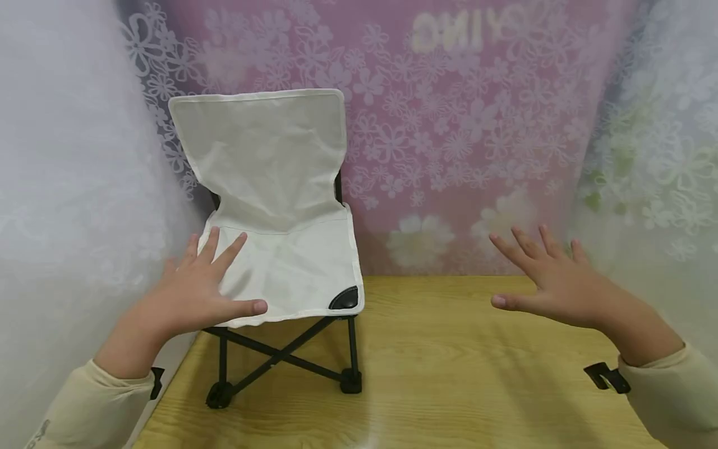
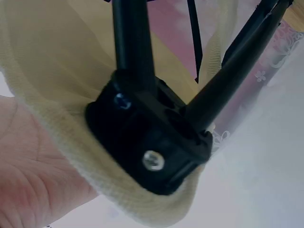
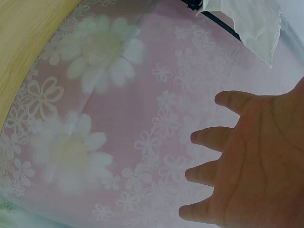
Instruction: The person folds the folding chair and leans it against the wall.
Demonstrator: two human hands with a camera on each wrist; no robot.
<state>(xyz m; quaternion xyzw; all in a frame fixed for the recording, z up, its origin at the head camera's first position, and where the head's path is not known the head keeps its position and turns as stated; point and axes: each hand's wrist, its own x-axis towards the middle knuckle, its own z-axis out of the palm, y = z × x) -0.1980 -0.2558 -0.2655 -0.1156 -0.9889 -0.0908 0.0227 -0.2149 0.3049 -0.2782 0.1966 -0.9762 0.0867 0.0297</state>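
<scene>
A small folding chair [image 1: 280,168] with a white fabric seat and back stands on the left, on thin black crossed legs. My left hand [image 1: 193,293] is spread over the seat's near left corner in the head view; whether it touches the fabric I cannot tell. The left wrist view shows that palm [image 2: 38,175] beside the fabric edge and a black plastic leg joint [image 2: 147,137] with a screw. Well to the right of the chair, my right hand [image 1: 561,284] hangs in the air, fingers spread, holding nothing. Its palm [image 3: 266,166] faces the right wrist camera.
The chair's feet rest on a yellow wood-grain surface [image 1: 437,362]. Behind hangs a pink flowered curtain [image 1: 449,143]. Whitish translucent sheets close in on the left [image 1: 73,156] and right [image 1: 662,174], near both arms.
</scene>
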